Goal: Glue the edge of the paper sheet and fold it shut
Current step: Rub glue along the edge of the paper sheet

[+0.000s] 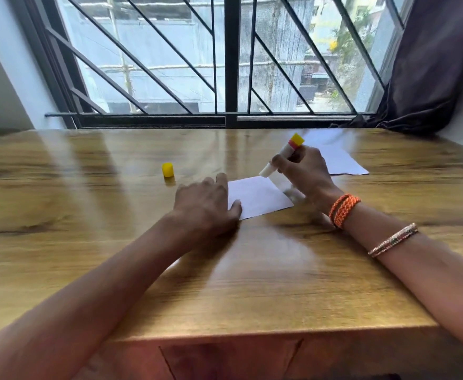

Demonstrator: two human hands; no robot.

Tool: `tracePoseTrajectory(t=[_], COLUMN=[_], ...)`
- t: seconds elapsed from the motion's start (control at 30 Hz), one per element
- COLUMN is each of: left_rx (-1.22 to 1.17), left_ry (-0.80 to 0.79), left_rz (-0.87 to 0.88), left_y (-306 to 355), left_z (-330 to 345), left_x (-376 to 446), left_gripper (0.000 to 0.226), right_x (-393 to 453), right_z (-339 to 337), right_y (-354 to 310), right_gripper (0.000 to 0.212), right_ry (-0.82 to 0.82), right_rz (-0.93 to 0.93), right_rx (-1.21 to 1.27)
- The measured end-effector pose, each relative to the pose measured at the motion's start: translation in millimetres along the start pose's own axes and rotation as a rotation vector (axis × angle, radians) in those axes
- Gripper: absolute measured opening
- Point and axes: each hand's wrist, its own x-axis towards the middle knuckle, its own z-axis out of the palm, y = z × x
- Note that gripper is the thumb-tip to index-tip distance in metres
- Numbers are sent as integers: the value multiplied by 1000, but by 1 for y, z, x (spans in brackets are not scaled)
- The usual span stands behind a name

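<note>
A small white paper sheet (257, 197) lies flat on the wooden table (224, 283). My left hand (205, 207) rests palm down on the sheet's left edge, fingers spread, pinning it. My right hand (304, 171) grips an uncapped glue stick (282, 154), white-bodied with a yellow base, tilted so its white tip points down at the sheet's far right corner. Whether the tip touches the paper is blurred. The stick's yellow cap (167, 170) stands upright on the table to the left of both hands.
A second white sheet (337, 157) lies farther back on the right, partly behind my right hand. A barred window (224, 64) runs along the table's far edge, with a dark curtain (427, 69) at the right. The table's near edge is just below my forearms.
</note>
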Motion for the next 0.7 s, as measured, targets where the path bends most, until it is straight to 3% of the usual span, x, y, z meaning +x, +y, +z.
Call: tracePoseTrajectory(t=[0.2,0.4,0.53,0.7], left_rx=[-210,-226,-297,-352], left_ry=[101,-257,-254,-319], left_rz=[129,311,295,264], left_y=[3,4,-12,-24], left_z=[0,11,-3,-12], left_x=[13,22,19,7], left_gripper=[36,51,42,43], right_x=[8,12,10,-2], right_z=[-6,-5,-4,2], right_y=[2,6,6,0], right_gripper=[8,17,18,17], right_ry=[-11,-30,-47,-158], right_rz=[-59,-111,-127,-80], right_rx=[-106,-118,-125,91])
